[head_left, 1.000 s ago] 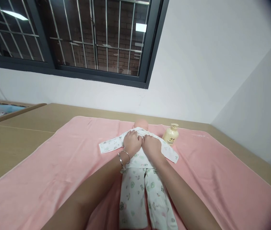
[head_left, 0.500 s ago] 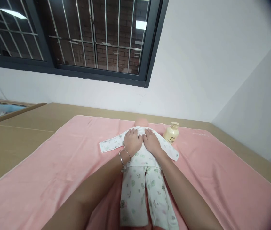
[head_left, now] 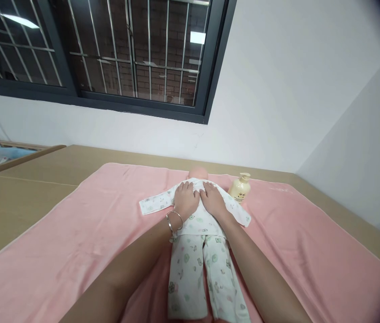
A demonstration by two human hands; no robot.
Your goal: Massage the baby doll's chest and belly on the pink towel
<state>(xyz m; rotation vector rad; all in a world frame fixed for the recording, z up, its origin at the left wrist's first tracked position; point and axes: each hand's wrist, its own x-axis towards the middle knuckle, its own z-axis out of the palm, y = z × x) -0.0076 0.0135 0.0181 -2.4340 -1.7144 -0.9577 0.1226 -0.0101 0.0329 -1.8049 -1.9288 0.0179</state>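
1. The doll (head_left: 201, 226), in printed clothes (head_left: 188, 278), lies outstretched on a pink blanket (head_left: 85, 233); probably light, with soft cloth over a firmer body, best held around the torso.
2. Left hand (head_left: 187, 200) and right hand (head_left: 213, 200) rest on the doll's upper torso, fingers extended, gripping nothing.
3. A pump bottle (head_left: 240, 188) stands beside the doll's right-hand sleeve (head_left: 238, 212).
4. Around the doll, the blanket creases over a tan surface (head_left: 31, 197).
5. Beyond its head: white wall (head_left: 260, 98), barred window (head_left: 136, 54).
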